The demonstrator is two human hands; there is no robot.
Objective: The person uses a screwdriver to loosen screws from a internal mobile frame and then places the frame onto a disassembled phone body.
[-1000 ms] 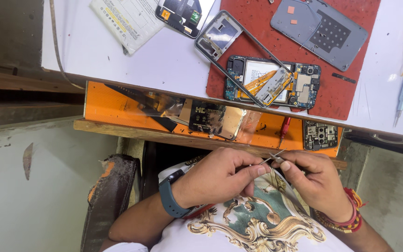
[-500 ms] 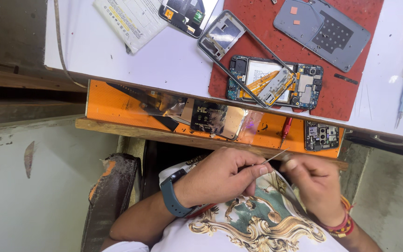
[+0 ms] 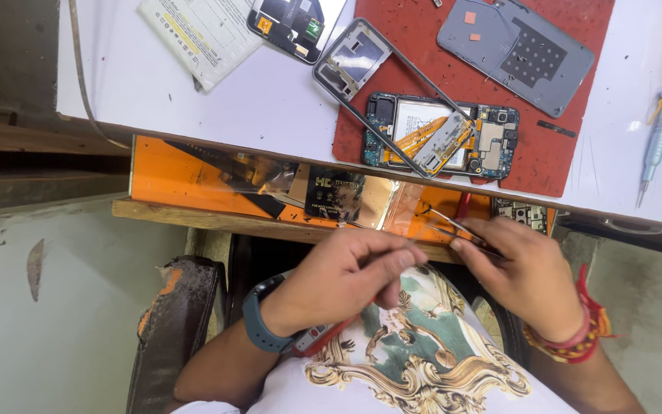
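Note:
My left hand (image 3: 346,280), with a blue watch on its wrist, rests over my lap with its fingers curled and pinched together. A red-and-grey tool handle (image 3: 323,337) pokes out from under its palm. A little to the right, my right hand (image 3: 526,280), wearing red thread bands, pinches thin metal tweezers (image 3: 453,226). Their tips point left toward the orange drawer (image 3: 185,180) and stand slightly apart from my left fingertips. Whatever lies between my left fingertips is too small to make out.
An opened phone body (image 3: 442,138) and a loose grey frame (image 3: 354,61) lie on a red mat (image 3: 568,165) on the white bench (image 3: 116,84). A grey back cover (image 3: 515,50), a circuit part (image 3: 293,23), a paper sheet (image 3: 201,31) and a screwdriver (image 3: 657,142) lie around.
My right hand has shifted right with the tweezers, away from my left fingertips. The view has tipped a little lower.

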